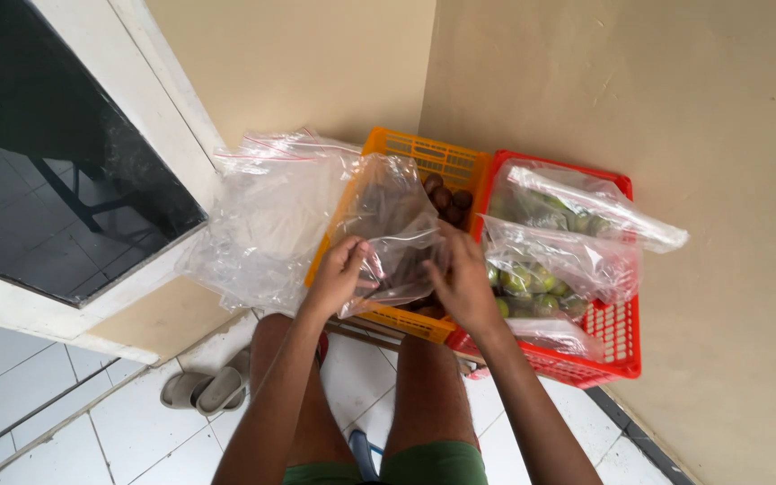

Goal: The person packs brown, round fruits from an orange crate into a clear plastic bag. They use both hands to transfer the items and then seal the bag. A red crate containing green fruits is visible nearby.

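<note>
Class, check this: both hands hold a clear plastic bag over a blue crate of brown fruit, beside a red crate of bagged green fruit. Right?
Not quite. In the head view the crate under the bag is orange, not blue. The rest holds: both hands, left hand and right hand, grip it beside the red crate.

2 crates, 1 orange point(460, 162) & 1 red point(617, 337), 3 filled bags of green fruit point(550, 269) in the red one, 2 sandals point(204, 391), 2 hands, left point(341, 274) & right point(462, 280).

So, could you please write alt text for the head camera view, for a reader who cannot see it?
Seen from above, a person's left hand and right hand hold a clear plastic bag over an orange crate of dark round fruit. Beside it, a red crate holds bagged green fruit.
</note>
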